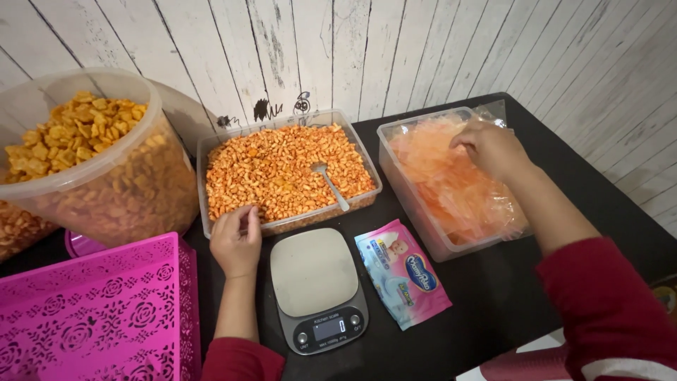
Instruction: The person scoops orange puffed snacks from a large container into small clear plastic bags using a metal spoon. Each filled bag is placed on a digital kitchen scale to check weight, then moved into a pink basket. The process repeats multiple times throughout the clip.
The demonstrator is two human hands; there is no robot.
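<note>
Left hand (235, 242): grip curled, resting on near rim of clear snack tub (211, 144); whether it pinches anything, cannot tell. Kitchen scale (315, 287) just beside on black tabletop (493, 296). Right hand (491, 146): grip closed among orange plastic bags (444, 183) in their clear container (405, 204).

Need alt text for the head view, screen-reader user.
Seen from above, a person's right hand reaches into a clear tub of orange plastic bags while the left hand rests at the rim of a clear snack tray holding a spoon. A kitchen scale sits between them on a black table.
</note>
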